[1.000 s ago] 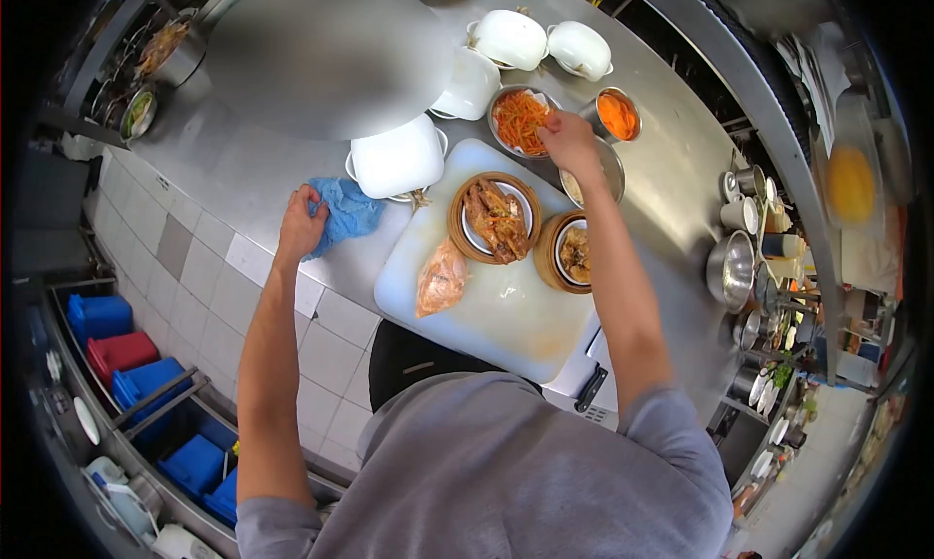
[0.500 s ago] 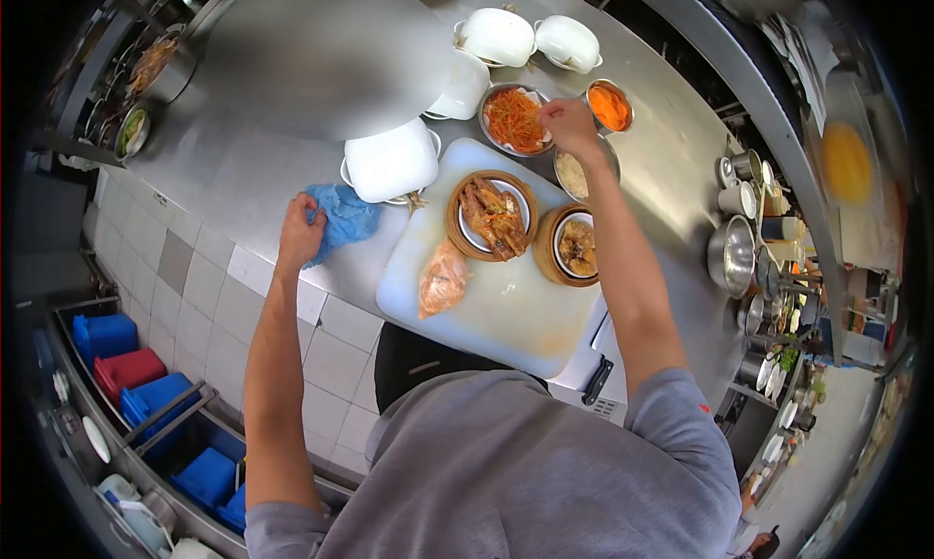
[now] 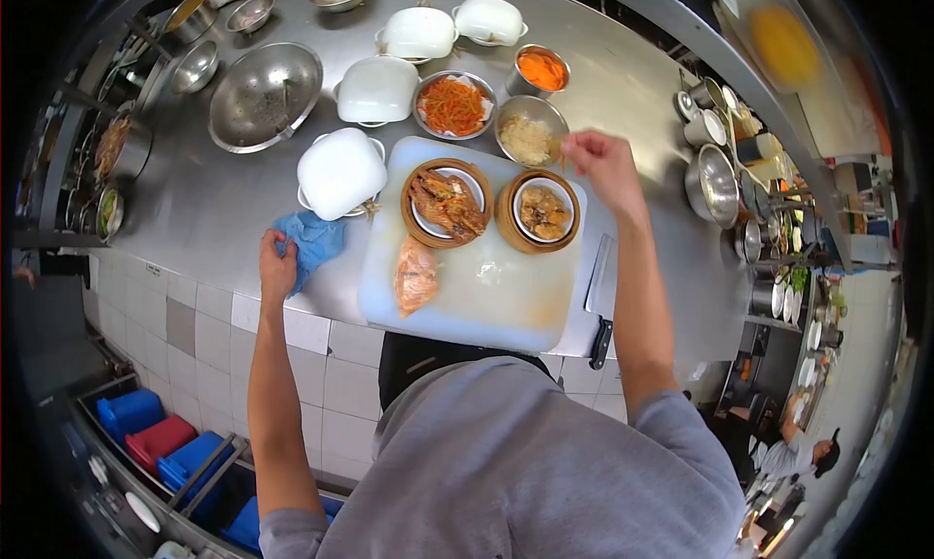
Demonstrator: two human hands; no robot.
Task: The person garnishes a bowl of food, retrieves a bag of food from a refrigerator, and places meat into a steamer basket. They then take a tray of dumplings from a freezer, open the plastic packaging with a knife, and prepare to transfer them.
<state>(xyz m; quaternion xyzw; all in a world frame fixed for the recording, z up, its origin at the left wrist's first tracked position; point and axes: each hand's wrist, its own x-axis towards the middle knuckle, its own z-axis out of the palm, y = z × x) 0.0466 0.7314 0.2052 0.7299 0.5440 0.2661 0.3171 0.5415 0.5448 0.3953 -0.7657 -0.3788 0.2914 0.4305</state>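
Note:
My left hand [image 3: 277,263] is closed on the edge of a crumpled blue cloth [image 3: 313,248] at the counter's front edge. My right hand [image 3: 603,166] hovers with pinched fingers at the right rim of a metal bowl of pale shreds [image 3: 526,141]. A small blurred orange-brown bit shows at its fingertips, too indistinct to name. On the white cutting board [image 3: 486,301] stand two bamboo steamers: the left one [image 3: 407,220] holds a dish of browned chicken feet [image 3: 449,204], the right one [image 3: 507,230] a dish of browned pieces [image 3: 545,214]. A filled plastic bag [image 3: 416,279] lies before them.
A cleaver [image 3: 601,296] lies right of the board. Behind are a bowl of carrot shreds [image 3: 454,107], a tin of orange slices [image 3: 541,70], several white lidded pots [image 3: 341,174] and a large metal bowl [image 3: 265,97]. Another person [image 3: 793,452] is at far right.
My right hand has moved from the carrot shreds to the pale shreds' bowl. My left hand stays on the cloth. The view has shifted, and the grey blur at upper left is gone.

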